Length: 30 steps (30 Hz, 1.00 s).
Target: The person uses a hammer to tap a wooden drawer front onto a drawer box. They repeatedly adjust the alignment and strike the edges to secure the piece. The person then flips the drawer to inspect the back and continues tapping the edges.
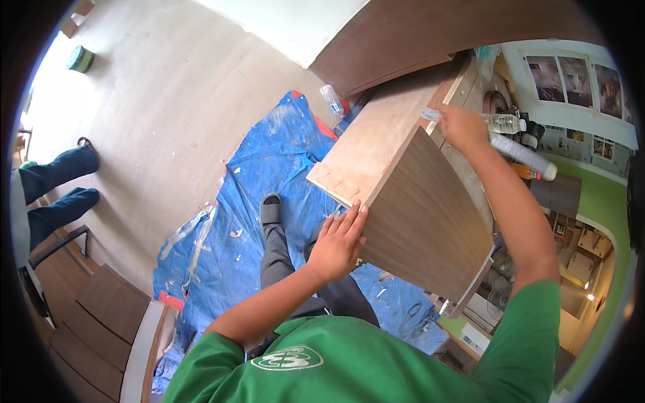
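Observation:
A wooden cabinet-like piece stands in front of me, with a bare light plywood face and a grey-brown wood-grain panel. My left hand lies with fingers stretched over the near left edge, where the two faces meet. At the far end of that edge, my right hand is closed around a small flat, pale grey piece that looks like a scraper blade. Its tip sits close to the upper corner of the panel; whether it touches cannot be made out.
A clear bottle, a white roll and an orange bottle lie beyond my right arm. Blue tarp with scraps covers the floor under me. Another bottle lies at its far edge. A person's legs show at left.

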### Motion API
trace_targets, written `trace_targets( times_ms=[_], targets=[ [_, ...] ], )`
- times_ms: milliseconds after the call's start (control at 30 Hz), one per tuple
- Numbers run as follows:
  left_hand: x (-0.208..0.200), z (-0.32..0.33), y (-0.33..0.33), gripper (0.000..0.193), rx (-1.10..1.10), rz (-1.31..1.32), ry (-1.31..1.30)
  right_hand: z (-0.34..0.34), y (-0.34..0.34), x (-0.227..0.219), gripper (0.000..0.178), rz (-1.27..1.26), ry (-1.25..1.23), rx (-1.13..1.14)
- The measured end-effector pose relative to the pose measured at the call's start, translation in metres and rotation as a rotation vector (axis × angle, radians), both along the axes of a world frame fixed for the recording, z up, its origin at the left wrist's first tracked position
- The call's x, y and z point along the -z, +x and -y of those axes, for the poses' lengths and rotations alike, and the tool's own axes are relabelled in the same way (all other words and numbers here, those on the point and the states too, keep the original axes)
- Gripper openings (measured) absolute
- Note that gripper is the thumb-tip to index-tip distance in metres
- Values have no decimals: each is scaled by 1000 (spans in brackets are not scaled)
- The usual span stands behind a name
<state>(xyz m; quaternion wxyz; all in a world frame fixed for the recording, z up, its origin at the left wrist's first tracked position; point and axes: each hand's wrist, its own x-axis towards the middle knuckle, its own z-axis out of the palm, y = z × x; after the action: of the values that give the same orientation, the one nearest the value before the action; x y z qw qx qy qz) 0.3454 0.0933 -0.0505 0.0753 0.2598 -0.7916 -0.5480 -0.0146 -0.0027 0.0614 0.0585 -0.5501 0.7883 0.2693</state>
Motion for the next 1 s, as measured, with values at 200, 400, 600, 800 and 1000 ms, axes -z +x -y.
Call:
trace_targets(
  times_ms=[200, 400, 600, 800, 1000],
  targets=[
    [-1, 2, 2, 66, -3, 13, 43, -13, 58, -9, 24, 225, 8, -37],
    [4, -1, 3, 67, -41, -15, -20, -5, 85, -9, 19, 194, 120, 3],
    [2, 1, 2, 68, -11, 3, -13, 45, 43, -15, 21, 12, 143, -97],
    [1, 2, 2, 69, -25, -9, 22, -14, 137, -16, 18, 365, 335, -159],
    [0, 2, 4, 68, -25, 1, 52, 18, 89, 4, 19, 142, 255, -123]
  ],
)
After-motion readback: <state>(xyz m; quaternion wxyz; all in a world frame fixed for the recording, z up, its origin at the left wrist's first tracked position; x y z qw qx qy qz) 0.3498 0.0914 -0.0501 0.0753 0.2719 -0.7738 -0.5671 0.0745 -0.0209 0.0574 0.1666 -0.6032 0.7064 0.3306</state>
